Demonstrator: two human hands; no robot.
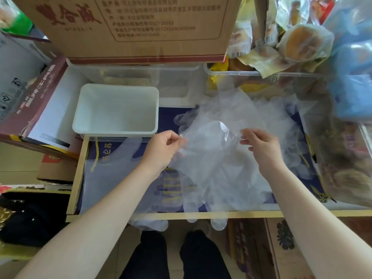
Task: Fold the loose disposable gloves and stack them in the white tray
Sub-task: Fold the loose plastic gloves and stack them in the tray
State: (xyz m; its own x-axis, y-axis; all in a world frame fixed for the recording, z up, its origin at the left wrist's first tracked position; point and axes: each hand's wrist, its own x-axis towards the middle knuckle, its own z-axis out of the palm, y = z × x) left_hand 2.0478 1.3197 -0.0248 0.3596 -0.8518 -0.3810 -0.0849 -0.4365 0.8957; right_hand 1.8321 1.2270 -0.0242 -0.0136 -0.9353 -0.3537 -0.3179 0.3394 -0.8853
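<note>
A clear disposable glove point(211, 158) hangs spread between my two hands, its cuff end up and its fingers drooping past the front edge of the surface. My left hand point(163, 150) pinches its left edge. My right hand point(261, 148) pinches its right edge. More loose clear gloves point(277, 117) lie in a heap behind and to the right, and another glove point(112, 168) lies flat at the left. The white tray point(115, 131) stands at the back left with nothing visible inside.
A blue printed box top point(173, 190) with a tan rim serves as the work surface. A big cardboard box point(130, 27) looms at the back. Clear bins point(231, 72) with packaged snacks stand behind and right. A maroon box point(34, 97) lies left.
</note>
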